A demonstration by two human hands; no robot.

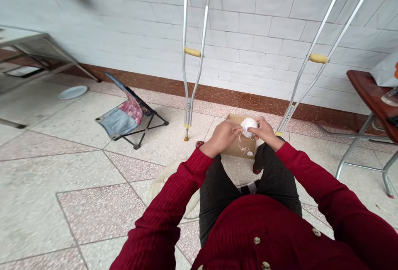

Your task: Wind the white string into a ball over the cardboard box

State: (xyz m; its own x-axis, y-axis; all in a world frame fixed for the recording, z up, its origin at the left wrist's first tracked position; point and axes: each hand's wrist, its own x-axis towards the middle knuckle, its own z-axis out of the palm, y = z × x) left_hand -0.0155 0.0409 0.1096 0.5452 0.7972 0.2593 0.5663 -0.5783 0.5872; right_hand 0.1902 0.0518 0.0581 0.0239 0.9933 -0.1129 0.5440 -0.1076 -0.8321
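Note:
A ball of white yarn [249,126] is up between my two hands, above a cardboard box [238,151] on the floor. My right hand [265,131] grips the ball from its right side, thumb in front. At the ball's left edge, my left hand [226,134] has its fingers pinched together; a strand of yarn [243,148] hangs down from near them. What exactly sits in that pinch is too small to make out. Inside the box lies a small white piece [250,153], of a kind I cannot tell.
Two metal crutches [192,52] [317,58] lean on the tiled wall ahead. A low folding chair [127,112] stands to the left, with a pale plate [73,92] on the floor beyond it. At right is a red-brown stool [370,96] with metal legs.

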